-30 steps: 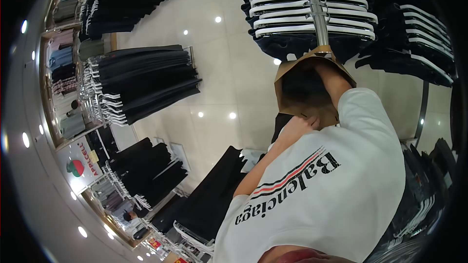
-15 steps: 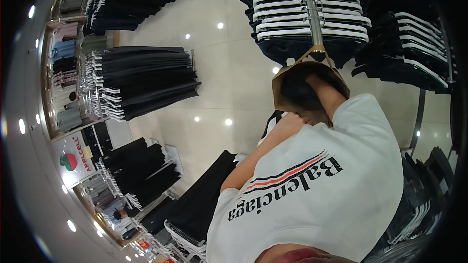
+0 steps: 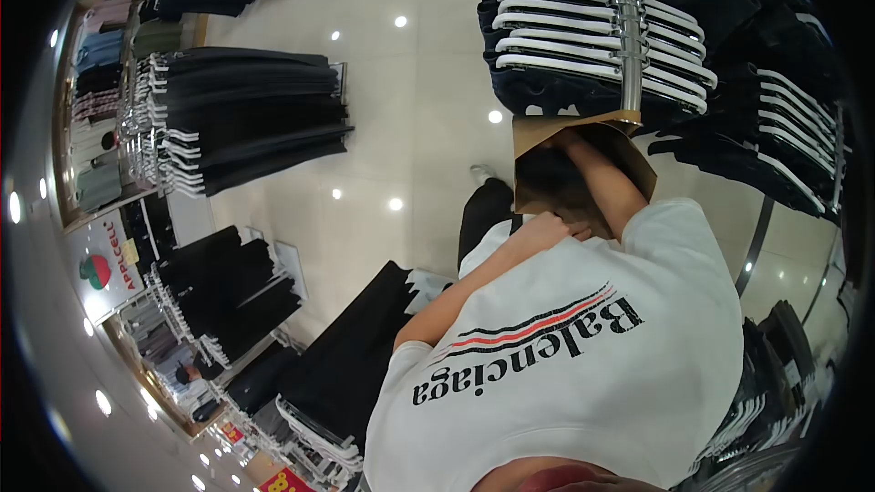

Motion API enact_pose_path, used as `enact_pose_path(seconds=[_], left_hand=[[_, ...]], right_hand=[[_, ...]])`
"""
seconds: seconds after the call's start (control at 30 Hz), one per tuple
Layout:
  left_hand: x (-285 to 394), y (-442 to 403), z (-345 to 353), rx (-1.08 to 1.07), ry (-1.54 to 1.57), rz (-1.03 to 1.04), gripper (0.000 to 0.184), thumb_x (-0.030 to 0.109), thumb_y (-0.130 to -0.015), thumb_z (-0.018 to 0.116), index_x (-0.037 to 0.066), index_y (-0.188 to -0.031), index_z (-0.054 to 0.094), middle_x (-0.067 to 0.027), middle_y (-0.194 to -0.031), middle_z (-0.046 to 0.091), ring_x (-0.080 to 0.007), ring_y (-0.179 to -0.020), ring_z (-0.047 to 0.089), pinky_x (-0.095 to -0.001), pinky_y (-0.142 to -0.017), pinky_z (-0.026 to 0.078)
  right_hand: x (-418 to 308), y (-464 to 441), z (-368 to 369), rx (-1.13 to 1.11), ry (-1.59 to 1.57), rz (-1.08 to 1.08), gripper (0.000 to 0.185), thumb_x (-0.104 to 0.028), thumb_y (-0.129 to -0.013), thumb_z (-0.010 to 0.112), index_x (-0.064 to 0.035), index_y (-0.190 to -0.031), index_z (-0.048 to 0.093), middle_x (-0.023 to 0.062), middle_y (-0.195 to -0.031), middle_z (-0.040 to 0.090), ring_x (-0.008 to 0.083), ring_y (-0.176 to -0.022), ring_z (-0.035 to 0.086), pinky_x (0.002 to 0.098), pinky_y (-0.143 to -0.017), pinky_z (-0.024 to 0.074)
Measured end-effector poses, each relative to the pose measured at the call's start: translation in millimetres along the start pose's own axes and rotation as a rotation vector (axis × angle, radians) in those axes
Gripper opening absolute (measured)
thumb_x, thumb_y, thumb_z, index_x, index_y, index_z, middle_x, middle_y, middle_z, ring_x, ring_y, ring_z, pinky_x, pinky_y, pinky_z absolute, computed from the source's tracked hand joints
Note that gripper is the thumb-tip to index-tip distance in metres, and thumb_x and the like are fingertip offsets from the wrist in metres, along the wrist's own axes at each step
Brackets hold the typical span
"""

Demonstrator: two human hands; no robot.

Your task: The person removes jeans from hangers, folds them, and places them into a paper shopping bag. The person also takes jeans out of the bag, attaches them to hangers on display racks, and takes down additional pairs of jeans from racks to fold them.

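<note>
A brown paper bag (image 3: 538, 130) stands open below the end of a metal rail, its dark inside facing up. My left hand (image 3: 558, 227) is closed on the bag's near edge, with the fingers curled over it. The right forearm reaches down into the bag. Of my right hand (image 3: 567, 140), only the part near the wrist shows, close to the far inner wall; its fingers are hidden in shadow. What lies in the bag is too dark to make out.
Dark garments on white hangers (image 3: 556, 23) hang from the rail (image 3: 631, 55) just beyond the bag. More racks of dark trousers (image 3: 255, 118) stand at left, lower left and right. A shoe (image 3: 481, 173) shows on the tiled floor (image 3: 410, 109). A person is far off at lower left.
The view has shifted, so the left racks sit farther left and higher. My right forearm points farther left inside the bag, and a leg and shoe now show beside the bag.
</note>
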State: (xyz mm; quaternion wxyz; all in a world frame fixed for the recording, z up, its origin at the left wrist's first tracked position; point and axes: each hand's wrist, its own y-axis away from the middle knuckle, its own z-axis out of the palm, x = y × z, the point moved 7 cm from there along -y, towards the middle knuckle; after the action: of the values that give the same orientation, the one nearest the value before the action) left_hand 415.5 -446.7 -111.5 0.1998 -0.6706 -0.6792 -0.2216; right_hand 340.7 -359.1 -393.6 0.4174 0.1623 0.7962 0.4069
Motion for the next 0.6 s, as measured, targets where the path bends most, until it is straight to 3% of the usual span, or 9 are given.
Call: enact_pose_path(seconds=[0.03,0.1,0.23,0.3,0.37,0.43,0.5,0.57,0.6], left_hand=[[-1.5,2.2,-9.1,0.009,-0.003,0.02,0.04,0.021,-0.088,0.059,0.01,-0.126,0.068,-0.0113,-0.118,0.073,-0.0288,-0.076,0.074,-0.0403,-0.062,0.058],[-7.5,11.1,-22.5,-0.081,0.05,-0.003,0.049,0.021,-0.091,0.057,0.012,-0.139,0.062,-0.0092,-0.134,0.068,-0.028,-0.079,0.075,-0.0403,-0.063,0.06],[-28.2,36.2,-52.0,0.065,0.149,0.076,0.046,0.02,-0.092,0.056,0.014,-0.138,0.063,-0.0074,-0.129,0.071,-0.0282,-0.083,0.075,-0.0403,-0.066,0.06],[-43.4,59.2,-67.1,0.164,0.353,0.188,0.046,0.02,-0.091,0.057,0.015,-0.137,0.063,-0.0073,-0.125,0.072,-0.0289,-0.089,0.075,-0.0401,-0.07,0.06],[-52.1,88.7,-105.4,0.133,0.363,0.176,0.041,0.017,-0.093,0.057,0.014,-0.134,0.065,-0.0077,-0.122,0.073,-0.0307,-0.093,0.073,-0.0406,-0.075,0.059],[-77.7,117.3,-115.9,0.149,0.484,0.097,0.037,0.013,-0.093,0.061,0.01,-0.13,0.067,-0.0127,-0.113,0.072,-0.0324,-0.089,0.071,-0.0405,-0.077,0.056],[-114.0,151.3,-108.5,0.282,0.418,0.121,0.033,0.011,-0.098,0.061,0.009,-0.13,0.067,-0.0139,-0.112,0.073,-0.0298,-0.083,0.071,-0.0389,-0.075,0.056],[-155.5,181.4,-121.9,0.316,0.567,-0.086,0.032,0.013,-0.101,0.059,0.007,-0.131,0.067,-0.0144,-0.111,0.074,-0.0266,-0.075,0.072,-0.0364,-0.072,0.056],[-163.2,191.2,-132.1,0.312,0.566,-0.064,0.032,0.013,-0.101,0.059,0.007,-0.131,0.067,-0.0144,-0.111,0.074,-0.0266,-0.075,0.072,-0.0364,-0.072,0.056]], right_hand=[[1.2,0.4,-3.9,0.017,-0.004,0.013,0.06,-0.046,-0.102,0.052,-0.0097,-0.149,0.053,0.0165,-0.156,0.048,0.0317,-0.146,0.044,0.0418,-0.121,0.0343],[0.2,-1.6,-15.9,0.065,-0.01,0.039,0.06,-0.046,-0.102,0.052,-0.0096,-0.149,0.053,0.0166,-0.156,0.049,0.0317,-0.146,0.044,0.0418,-0.12,0.0346],[-9.9,9.1,-54.3,0.205,-0.007,0.113,0.06,-0.046,-0.102,0.052,-0.0093,-0.149,0.054,0.0169,-0.155,0.049,0.0319,-0.145,0.045,0.0418,-0.12,0.0351],[-28.0,2.8,-85.7,0.282,0.019,0.126,0.06,-0.046,-0.102,0.052,-0.0092,-0.149,0.054,0.0171,-0.155,0.05,0.0319,-0.145,0.045,0.0418,-0.12,0.0354],[-58.7,-3.4,-120.0,0.353,0.055,0.125,0.059,-0.046,-0.102,0.052,-0.009,-0.148,0.054,0.0172,-0.155,0.05,0.032,-0.145,0.046,0.0417,-0.12,0.0356],[-87.1,-8.1,-158.5,0.416,0.101,0.124,0.059,-0.045,-0.102,0.053,-0.0089,-0.148,0.054,0.0174,-0.154,0.051,0.0321,-0.145,0.046,0.0417,-0.12,0.0359],[-110.7,-3.3,-180.1,0.463,0.124,0.131,0.059,-0.045,-0.102,0.053,-0.0088,-0.148,0.054,0.0176,-0.154,0.051,0.0321,-0.144,0.047,0.0417,-0.119,0.0362],[-122.5,7.3,-187.2,0.505,0.118,0.147,0.059,-0.045,-0.102,0.053,-0.0086,-0.148,0.055,0.0177,-0.154,0.051,0.0322,-0.144,0.047,0.0417,-0.119,0.0364],[-124.4,8.5,-188.7,0.523,0.107,0.158,0.059,-0.045,-0.102,0.053,-0.0086,-0.148,0.055,0.0178,-0.154,0.051,0.0322,-0.144,0.047,0.0417,-0.119,0.0365]])
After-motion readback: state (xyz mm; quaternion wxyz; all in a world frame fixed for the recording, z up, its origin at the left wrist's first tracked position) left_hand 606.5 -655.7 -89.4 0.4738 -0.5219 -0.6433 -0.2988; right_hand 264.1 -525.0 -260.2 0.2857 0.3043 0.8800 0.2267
